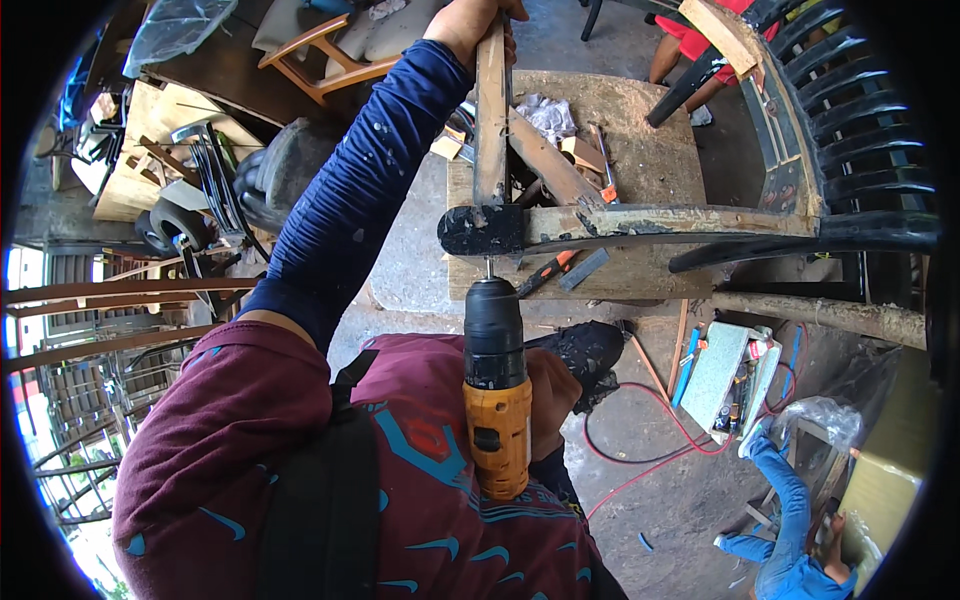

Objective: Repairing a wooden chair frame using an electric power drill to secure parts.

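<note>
My left hand (468,28), its arm in a navy sleeve, is stretched far ahead and closed round the upper end of a worn wooden chair rail (491,120). The rail meets a black rounded end piece (482,230) of the chair frame (660,222), whose paint is partly stripped. A yellow-and-black power drill (498,420) points away from me, its thin bit touching or very near that end piece. My right hand (543,420) is mostly hidden behind the drill body, apparently gripping its handle, which is out of sight.
Under the frame stands a wooden work board (640,150) with scraps and tools. Black chair slats (860,130) curve at the right. An open toolbox (722,375) and a red hose (650,462) lie on the floor. One person (790,510) sits lower right; another person's leg (668,55) shows behind.
</note>
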Available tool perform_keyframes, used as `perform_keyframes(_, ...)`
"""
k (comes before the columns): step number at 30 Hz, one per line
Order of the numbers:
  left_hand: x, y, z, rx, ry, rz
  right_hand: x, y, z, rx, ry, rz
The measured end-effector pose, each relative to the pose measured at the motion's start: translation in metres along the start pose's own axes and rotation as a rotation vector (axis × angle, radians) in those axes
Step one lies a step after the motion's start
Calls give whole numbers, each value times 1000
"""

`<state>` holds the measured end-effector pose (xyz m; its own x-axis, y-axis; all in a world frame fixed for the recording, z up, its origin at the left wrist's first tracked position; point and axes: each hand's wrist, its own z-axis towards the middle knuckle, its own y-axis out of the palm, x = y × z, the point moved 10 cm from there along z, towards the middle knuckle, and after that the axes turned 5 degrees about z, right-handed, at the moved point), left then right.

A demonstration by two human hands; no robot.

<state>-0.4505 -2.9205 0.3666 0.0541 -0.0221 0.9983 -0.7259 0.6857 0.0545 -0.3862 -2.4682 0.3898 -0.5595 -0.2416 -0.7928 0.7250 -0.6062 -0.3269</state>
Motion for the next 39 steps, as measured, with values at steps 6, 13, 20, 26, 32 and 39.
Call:
perform_keyframes(6, 13, 14, -27, 96, -246, -178, 0, 0, 1, 11, -24, -21)
perform_keyframes(13, 16, 14, -35, 176, -286, -124, 1, 0, 2, -22, 0, -27)
perform_keyframes(20, 21, 18, -39, 174, -282, -172, 0, -2, 5, -23, -3, -35)
perform_keyframes(26, 18, 14, -33, 157, -228, -162, 2, -2, 5, -24, 6, -45)
perform_keyframes(32, 14, 16, -30, 111, -230, -164, 5, -1, 6, -51, 76, -63)
perform_keyframes(39, 16, 19, -31, 77, -211, -193, 5, -1, 10, -52, 48, -96)
